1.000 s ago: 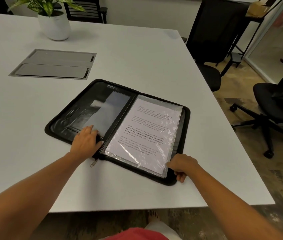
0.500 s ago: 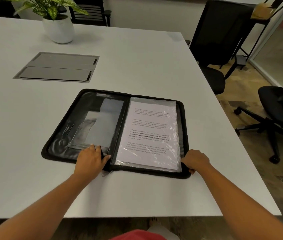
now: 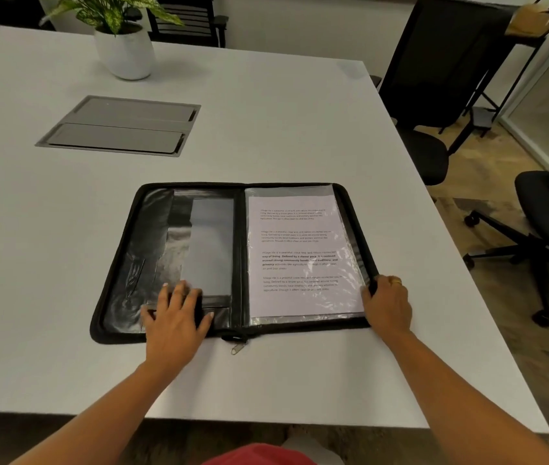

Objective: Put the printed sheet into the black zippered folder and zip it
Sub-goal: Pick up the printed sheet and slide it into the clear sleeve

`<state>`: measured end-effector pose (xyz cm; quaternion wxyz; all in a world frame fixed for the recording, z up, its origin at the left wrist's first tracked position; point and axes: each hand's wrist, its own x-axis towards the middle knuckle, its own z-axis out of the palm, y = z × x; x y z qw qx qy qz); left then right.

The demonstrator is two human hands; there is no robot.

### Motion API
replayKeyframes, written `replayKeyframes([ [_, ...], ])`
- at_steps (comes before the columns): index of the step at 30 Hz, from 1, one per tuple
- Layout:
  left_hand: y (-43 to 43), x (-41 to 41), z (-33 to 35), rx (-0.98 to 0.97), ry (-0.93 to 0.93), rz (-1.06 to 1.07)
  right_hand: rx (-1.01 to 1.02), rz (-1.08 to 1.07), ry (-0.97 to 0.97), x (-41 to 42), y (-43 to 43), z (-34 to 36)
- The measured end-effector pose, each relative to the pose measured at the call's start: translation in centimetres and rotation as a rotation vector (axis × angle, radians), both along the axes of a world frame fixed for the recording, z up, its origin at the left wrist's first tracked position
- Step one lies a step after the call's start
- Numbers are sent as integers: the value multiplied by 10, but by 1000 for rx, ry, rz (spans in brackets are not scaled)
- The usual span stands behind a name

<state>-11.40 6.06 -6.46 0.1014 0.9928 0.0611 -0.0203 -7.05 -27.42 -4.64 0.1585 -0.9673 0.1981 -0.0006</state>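
The folder (image 3: pixel 232 260) lies open and flat near the counter's (image 3: pixel 300 122) front edge, towards its right side, and the sheet (image 3: pixel 296 253) already sits in the clear sleeve on the right half, so the step in hand looks to be the closing. To do it well, the right half should swing over on the spine while the left half stays pinned, with the sleeve kept flat so no corner of the sheet strays into the zip track; the zip pull (image 3: pixel 237 348) hangs off the front edge at the spine and should stay outside the fold. The left hand (image 3: pixel 175 317) lies open, fingers spread, palm down on the front part of the left half, pressing and grasping nothing. The right hand (image 3: pixel 387 305) is curled in a grip around the folder's right edge near its front corner, thumb on the inner side by the sleeve, ready to lift.
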Motion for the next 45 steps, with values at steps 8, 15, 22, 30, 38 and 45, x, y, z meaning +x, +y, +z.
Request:
replayKeyframes([
  [8,18,6,-16,-124,128,26,-131,32,50,-22,9,-20],
  [15,26,6,-12,-292,66,67,-41,64,54,-33,10,-23],
  [22,55,-3,1,-328,-86,548,177,117,39,-56,14,-26],
  [30,84,4,7,-677,-88,743,240,149,90,-60,6,-25],
  [38,100,10,27,-1166,-195,1040,207,188,157,-69,6,-27],
  [45,118,12,59,-1561,-287,1195,127,156,206,-58,11,-15],
])
